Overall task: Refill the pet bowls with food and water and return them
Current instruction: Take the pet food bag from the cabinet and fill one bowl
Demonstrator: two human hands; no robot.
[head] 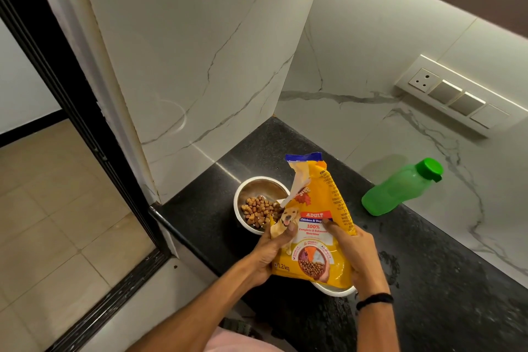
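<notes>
A: What is on the left?

B: A steel bowl (258, 203) sits on the black counter (428, 280), near the corner by the white wall. It has brown food bits (258, 210) in it.

A: Where is the left hand?

B: The left hand (270, 254) is in front of the bowl. Its grip is closed on the left edge of the yellow bag (317, 226).

A: How does the bag stand?

B: It stands up straight, just right of the bowl. Its top is open and a torn flap hangs over the bowl's rim.

A: Is something under the bag?

B: Yes, a second bowl (335, 290). Only its white rim shows. I cannot tell what is in it.

A: And the right hand?

B: The right hand (361, 254) wraps its grip tight on the bag's right side. It has a black band (374, 300) on the wrist.

A: What is far right?

B: A green bottle (400, 187) with its green cap on. It stands on the counter by the wall, well apart from the bag.
</notes>
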